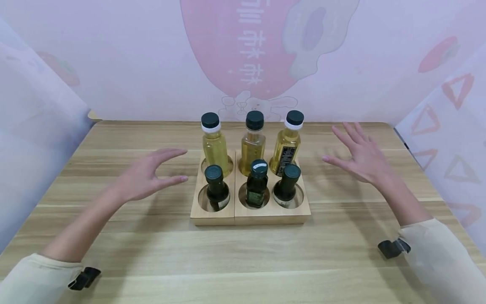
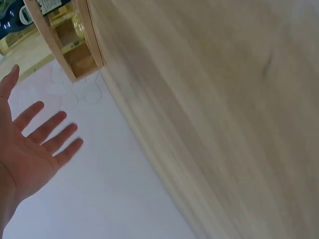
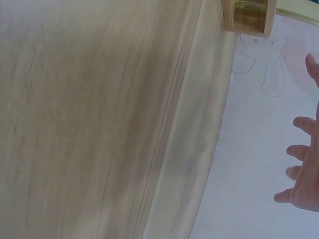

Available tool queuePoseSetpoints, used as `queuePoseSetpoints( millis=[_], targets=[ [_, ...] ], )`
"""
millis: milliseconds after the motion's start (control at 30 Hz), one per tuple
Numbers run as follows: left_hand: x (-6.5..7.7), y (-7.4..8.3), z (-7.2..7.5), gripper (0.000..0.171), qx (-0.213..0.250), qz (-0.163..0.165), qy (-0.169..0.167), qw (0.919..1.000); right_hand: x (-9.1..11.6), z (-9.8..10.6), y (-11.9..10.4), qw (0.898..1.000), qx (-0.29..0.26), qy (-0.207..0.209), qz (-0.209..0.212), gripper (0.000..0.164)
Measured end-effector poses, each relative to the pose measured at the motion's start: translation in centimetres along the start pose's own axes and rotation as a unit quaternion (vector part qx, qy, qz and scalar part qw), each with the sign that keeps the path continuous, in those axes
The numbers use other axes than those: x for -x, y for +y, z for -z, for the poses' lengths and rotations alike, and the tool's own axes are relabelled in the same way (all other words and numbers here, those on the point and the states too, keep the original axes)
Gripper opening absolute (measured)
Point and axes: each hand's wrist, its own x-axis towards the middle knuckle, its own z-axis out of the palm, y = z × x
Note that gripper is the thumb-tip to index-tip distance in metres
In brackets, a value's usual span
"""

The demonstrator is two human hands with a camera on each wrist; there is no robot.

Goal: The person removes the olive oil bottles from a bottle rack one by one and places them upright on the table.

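Note:
A wooden bottle rack (image 1: 272, 219), made of two blocks side by side, stands mid-table with a bottle in each round hole. Along its back row are three clear bottles of yellow liquid: a left one (image 1: 214, 147), a middle one (image 1: 253, 145) and a right one (image 1: 287, 143) with a black label. Three smaller dark bottles fill the front: left (image 1: 217, 188), middle (image 1: 257, 185), right (image 1: 286, 185). My left hand (image 1: 138, 175) hovers left of the rack, fingers extended and holding nothing. To the right, my right hand (image 1: 360, 156) is spread, also holding nothing.
Wood-grain tabletop (image 1: 243, 261) surrounds the rack. Behind it rises a pale printed backdrop (image 1: 144, 63), with side panels at left and right. A black clip-like piece (image 1: 84, 278) sits at the left cuff, another (image 1: 392, 248) at the right cuff.

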Motion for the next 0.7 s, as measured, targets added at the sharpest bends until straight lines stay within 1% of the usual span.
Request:
queuePoseSetpoints(
  millis=[67,200,267,333,433,533,633,700],
  targets=[
    [0.1,0.1,-0.4,0.067,0.026,-0.017,0.001,0.9995,0.1,0.1,-0.4,1.000,-0.005,-0.003,0.001,0.089],
    [0.0,0.1,-1.2,0.058,0.059,-0.055,0.003,0.9968,0.5,0.2,-1.3,1.000,-0.026,-0.003,-0.009,0.082],
    [-0.1,0.0,-1.6,0.055,0.084,-0.066,-0.002,0.9943,0.6,0.1,-1.6,0.999,-0.045,0.000,-0.011,0.078],
    [-0.2,0.0,-2.0,0.052,0.119,-0.075,-0.009,0.9901,0.7,0.0,-1.8,0.998,-0.068,0.010,-0.005,0.072],
    [-0.2,-0.1,-2.5,0.050,0.175,-0.066,-0.025,0.9821,0.8,-0.1,-2.2,0.994,-0.102,0.030,0.014,0.062],
    [-0.4,-0.2,-3.0,0.050,0.232,-0.045,-0.044,0.9706,0.8,-0.2,-2.5,0.990,-0.125,0.050,0.030,0.054],
    [-0.5,-0.3,-3.4,0.051,0.285,-0.008,-0.070,0.9560,0.8,-0.2,-3.0,0.987,-0.145,0.061,0.040,0.048],
    [-0.6,-0.3,-3.7,0.051,0.319,0.018,-0.085,0.9439,0.9,-0.2,-3.4,0.984,-0.158,0.066,0.048,0.044]
  ],
)
